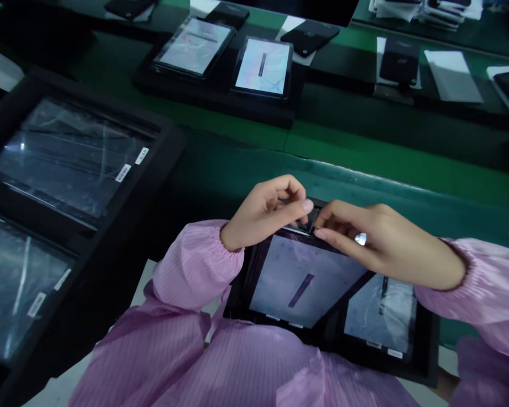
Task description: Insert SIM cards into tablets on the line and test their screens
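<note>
Both of my hands meet over the upper edge of a lit tablet (307, 277) that lies in a black tray (426, 350) close to my body. My left hand (274, 212) has its thumb and fingers curled together near a small dark, shiny piece at that edge; what its fingertips hold is hidden. Just to the right, my right hand (365, 234) pinches at the same spot, thumb against fingers, and what it grips is too small to name. A second lit tablet (377, 311) lies in the tray below my right forearm.
At left, a large black tray (127, 198) holds dark film-covered panels (63, 158) with white labels. Beyond the green bench edge (348, 169), two lit tablets (263, 66) rest on a black stand, near black devices (399, 61) and white papers (453, 76).
</note>
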`<state>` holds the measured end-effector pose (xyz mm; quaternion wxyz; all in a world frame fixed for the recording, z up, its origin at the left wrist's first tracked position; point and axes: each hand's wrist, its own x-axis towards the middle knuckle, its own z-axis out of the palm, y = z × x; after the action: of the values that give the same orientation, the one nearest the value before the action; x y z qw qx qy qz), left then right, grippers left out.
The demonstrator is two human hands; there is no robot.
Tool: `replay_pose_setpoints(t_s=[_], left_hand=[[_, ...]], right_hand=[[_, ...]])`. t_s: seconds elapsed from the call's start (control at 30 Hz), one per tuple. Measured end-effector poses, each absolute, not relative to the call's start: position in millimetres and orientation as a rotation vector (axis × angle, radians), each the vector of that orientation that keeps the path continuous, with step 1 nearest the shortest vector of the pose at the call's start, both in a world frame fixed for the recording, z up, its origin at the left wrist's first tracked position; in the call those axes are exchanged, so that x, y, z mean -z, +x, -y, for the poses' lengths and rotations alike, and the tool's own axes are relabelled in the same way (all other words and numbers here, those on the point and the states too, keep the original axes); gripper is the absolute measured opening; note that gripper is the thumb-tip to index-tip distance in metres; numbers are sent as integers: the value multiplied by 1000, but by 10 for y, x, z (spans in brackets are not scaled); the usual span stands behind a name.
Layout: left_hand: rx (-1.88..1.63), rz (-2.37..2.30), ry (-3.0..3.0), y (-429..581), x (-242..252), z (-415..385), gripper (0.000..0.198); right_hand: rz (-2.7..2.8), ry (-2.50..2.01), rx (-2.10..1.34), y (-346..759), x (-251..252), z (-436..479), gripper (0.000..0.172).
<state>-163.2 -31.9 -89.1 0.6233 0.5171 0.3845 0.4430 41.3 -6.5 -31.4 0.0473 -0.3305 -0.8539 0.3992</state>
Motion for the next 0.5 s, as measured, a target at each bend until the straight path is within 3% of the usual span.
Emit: replay_pose_setpoints(t_s=[0.2,0.33,0.5], left_hand=[[-1382,-1139,664,-1523,1282,238,12],[-1484,-1278,621,-1427,1455,-184,10],[-1567,-1376,694,-1403,1595,-723,12]], right_hand=[[2295,-1494,-1243,737,669,158,43],[1989,-1667,-1250,739,1013,-38,56],[1728,-1826,-1200,651,1265,-684,53]])
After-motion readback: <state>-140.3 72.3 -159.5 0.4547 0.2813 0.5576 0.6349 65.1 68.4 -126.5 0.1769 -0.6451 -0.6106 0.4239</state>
